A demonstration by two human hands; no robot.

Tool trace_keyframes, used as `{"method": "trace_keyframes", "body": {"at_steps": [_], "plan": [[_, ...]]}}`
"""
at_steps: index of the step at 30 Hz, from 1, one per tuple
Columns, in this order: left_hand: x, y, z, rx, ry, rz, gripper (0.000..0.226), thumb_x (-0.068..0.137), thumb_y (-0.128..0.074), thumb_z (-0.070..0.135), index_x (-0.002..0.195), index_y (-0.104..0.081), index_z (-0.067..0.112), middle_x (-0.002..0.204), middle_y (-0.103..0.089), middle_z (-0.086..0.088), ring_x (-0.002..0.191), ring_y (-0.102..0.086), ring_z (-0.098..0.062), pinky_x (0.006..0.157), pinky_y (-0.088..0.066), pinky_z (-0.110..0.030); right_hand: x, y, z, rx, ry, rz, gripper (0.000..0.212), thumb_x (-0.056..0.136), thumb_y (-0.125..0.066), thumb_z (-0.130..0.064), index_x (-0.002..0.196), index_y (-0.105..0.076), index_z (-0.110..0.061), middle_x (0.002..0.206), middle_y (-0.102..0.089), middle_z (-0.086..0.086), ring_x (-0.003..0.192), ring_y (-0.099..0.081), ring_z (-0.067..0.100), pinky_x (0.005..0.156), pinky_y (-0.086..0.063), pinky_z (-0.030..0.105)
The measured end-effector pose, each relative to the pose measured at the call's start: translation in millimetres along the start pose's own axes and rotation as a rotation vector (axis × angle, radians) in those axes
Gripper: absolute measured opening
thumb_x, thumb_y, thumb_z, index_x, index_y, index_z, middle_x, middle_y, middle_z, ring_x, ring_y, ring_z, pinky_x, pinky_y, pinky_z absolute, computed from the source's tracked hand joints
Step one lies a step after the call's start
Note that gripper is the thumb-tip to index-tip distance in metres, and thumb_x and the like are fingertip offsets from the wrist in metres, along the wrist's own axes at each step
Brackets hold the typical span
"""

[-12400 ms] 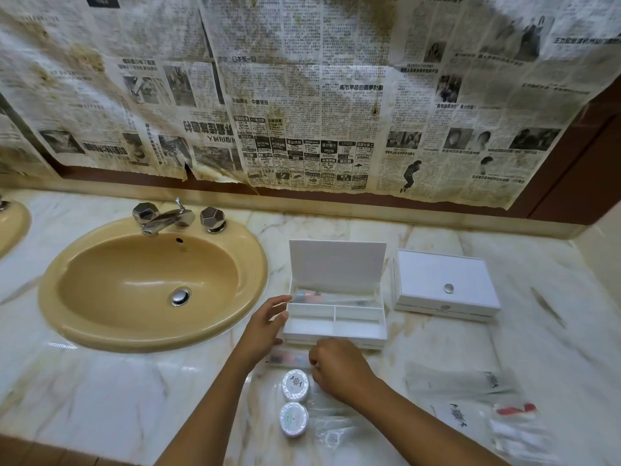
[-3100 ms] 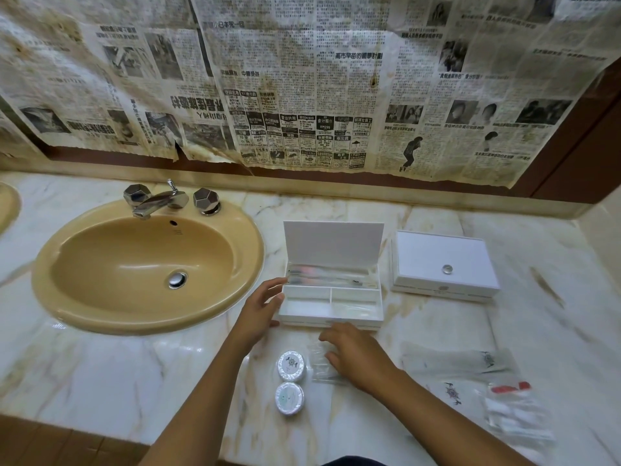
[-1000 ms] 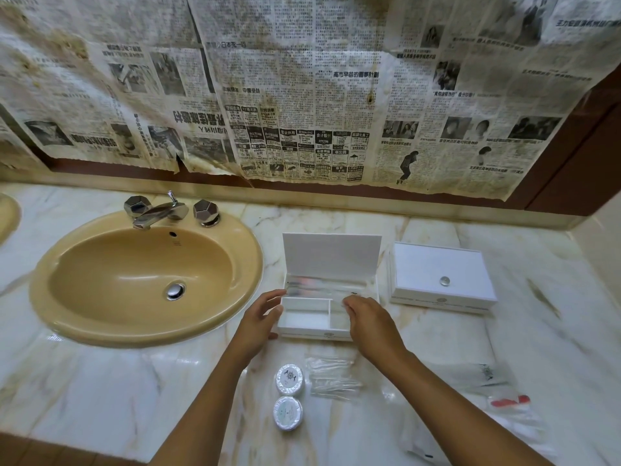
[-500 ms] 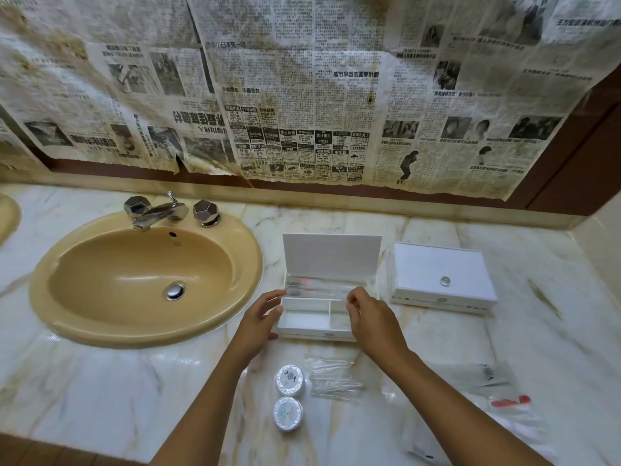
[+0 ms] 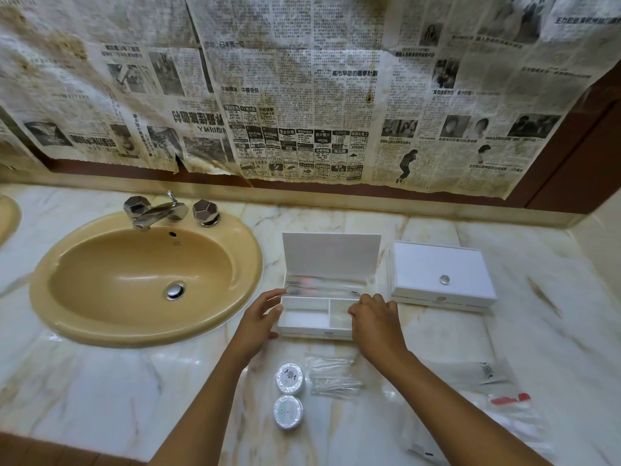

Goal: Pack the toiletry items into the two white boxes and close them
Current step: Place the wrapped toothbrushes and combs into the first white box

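Right hand (image 5: pixel 373 322) now up at the open white hinged plastic box (image 5: pixel 331 264), off the counter where it lay flat on the clear sachets three seconds back. Fingers curled down over the front right compartment, apparently setting a clear packet in there (whether the tips are pinching it, cannot tell, the knuckles hide them). Left hand (image 5: pixel 260 317) unchanged on the box's left end, fingers spread and fairly straight, thumb at the front corner, steadying. Meaning for the task: one more item likely going in, front left compartment bare, long rear compartment already holding clear-wrapped pieces.

Count, then. White boxes: two, the open one mid-counter with lid upright, and the closed white lidded box with a small round clear knob (image 5: pixel 443 275) just to its right, not yet opened. Round white foil-wrapped soap discs (image 5: pixel 289 378): two, one in front of the other, near the left forearm. Slim clear plastic sachets (image 5: pixel 332 375) beside the discs: two or three, too glassy to separate. Flat clear printed bags (image 5: pixel 484 375) off to the right, one with a red-tipped item (image 5: pixel 510 398): at least two, blurred. Mustard-yellow oval ceramic basin (image 5: pixel 144 277) with chrome tap: one, plus the edge of another at far left. Plenty left on the marble counter (image 5: pixel 554 331), second box untouched, so roughly early-middle of the job.
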State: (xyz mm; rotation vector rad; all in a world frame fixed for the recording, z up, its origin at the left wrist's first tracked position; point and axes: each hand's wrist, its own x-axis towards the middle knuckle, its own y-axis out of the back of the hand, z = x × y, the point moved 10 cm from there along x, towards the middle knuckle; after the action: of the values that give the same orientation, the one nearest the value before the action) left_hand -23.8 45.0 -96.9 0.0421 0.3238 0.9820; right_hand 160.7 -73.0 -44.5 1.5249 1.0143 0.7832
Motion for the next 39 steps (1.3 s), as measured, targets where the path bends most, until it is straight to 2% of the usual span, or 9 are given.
{"method": "trace_keyframes", "body": {"at_steps": [3,7,10,13,16,23,28,35,39], "plan": [[-0.4,-0.4,0.4,-0.002,-0.002,-0.003,0.026,0.099,-0.052,0.021,0.119,-0.059,0.035,0.129,-0.056,0.017,0.12,-0.048,0.006,0.077,-0.057,-0.033,-1.0,-3.0,1.3,-0.006,-0.011,-0.026,0.03,0.087,-0.045,0.0,0.097,-0.066,-0.02,0.108,-0.059,-0.001,0.104,-0.047,0.021,0.078,-0.023,0.031],[-0.5,-0.2,0.8,-0.002,-0.005,-0.001,0.026,0.099,-0.052,0.021,0.119,-0.059,0.034,0.127,-0.057,0.017,0.12,-0.048,0.006,0.077,-0.057,-0.034,-1.2,-0.1,1.8,0.09,-0.003,0.011,0.033,0.092,-0.048,-0.006,0.112,-0.065,-0.025,0.114,-0.06,-0.004,0.108,-0.048,0.018,0.084,-0.026,0.031],[0.0,0.2,-0.2,-0.001,0.0,0.0,0.026,0.099,-0.052,0.021,0.12,-0.059,0.034,0.127,-0.057,0.017,0.12,-0.048,0.007,0.078,-0.057,-0.035,-3.1,8.2,-5.9,0.218,0.052,0.058,0.028,0.096,-0.047,-0.013,0.115,-0.065,-0.022,0.115,-0.061,-0.004,0.109,-0.05,0.018,0.091,-0.032,0.029],[0.7,-0.1,-0.7,0.001,0.0,0.002,0.026,0.099,-0.052,0.021,0.119,-0.059,0.035,0.127,-0.056,0.018,0.119,-0.048,0.007,0.078,-0.057,-0.036,-9.4,18.3,-20.3,0.382,0.13,0.096,0.022,0.095,-0.051,-0.014,0.109,-0.068,-0.016,0.106,-0.063,-0.002,0.102,-0.055,0.017,0.086,-0.042,0.026],[0.5,-0.6,0.2,0.005,-0.004,0.007,0.026,0.099,-0.052,0.021,0.118,-0.059,0.036,0.126,-0.056,0.02,0.118,-0.048,0.007,0.079,-0.057,-0.037,-18.4,12.1,-40.0,0.433,0.218,-0.004,0.022,0.095,-0.052,-0.018,0.109,-0.068,-0.018,0.104,-0.064,-0.003,0.096,-0.059,0.016,0.082,-0.047,0.028],[-0.8,-1.0,1.2,0.004,-0.008,0.012,0.026,0.099,-0.052,0.021,0.12,-0.059,0.035,0.126,-0.056,0.019,0.118,-0.048,0.007,0.077,-0.057,-0.033,-37.2,-37.9,-54.1,0.234,0.262,-0.29,0.03,0.094,-0.047,-0.019,0.121,-0.061,-0.02,0.122,-0.059,0.002,0.113,-0.054,0.022,0.086,-0.044,0.031],[-1.0,-1.0,1.0,0.003,-0.007,0.013,0.026,0.099,-0.051,0.021,0.12,-0.059,0.035,0.126,-0.056,0.019,0.117,-0.048,0.007,0.076,-0.057,-0.032,-40.5,-52.7,-48.2,0.116,0.269,-0.297,0.032,0.092,-0.047,-0.011,0.122,-0.058,-0.016,0.135,-0.048,0.006,0.122,-0.047,0.027,0.09,-0.044,0.034],[-0.3,-1.1,-0.2,-0.003,-0.003,0.011,0.025,0.099,-0.051,0.022,0.117,-0.059,0.037,0.125,-0.056,0.018,0.117,-0.048,0.007,0.075,-0.056,-0.031,-39.1,-63.6,-47.0,0.014,0.285,-0.278,0.025,0.085,-0.051,-0.002,0.107,-0.057,-0.011,0.125,-0.053,0.007,0.113,-0.05,0.028,0.084,-0.041,0.034],[-0.6,-1.0,0.3,0.006,-0.008,0.011,0.025,0.099,-0.051,0.022,0.117,-0.059,0.038,0.126,-0.056,0.016,0.117,-0.048,0.007,0.075,-0.056,-0.031,-39.3,-63.1,-49.5,-0.009,0.277,-0.277,0.027,0.084,-0.047,0.006,0.106,-0.058,-0.004,0.131,-0.051,0.013,0.115,-0.05,0.03,0.084,-0.042,0.034]]}}
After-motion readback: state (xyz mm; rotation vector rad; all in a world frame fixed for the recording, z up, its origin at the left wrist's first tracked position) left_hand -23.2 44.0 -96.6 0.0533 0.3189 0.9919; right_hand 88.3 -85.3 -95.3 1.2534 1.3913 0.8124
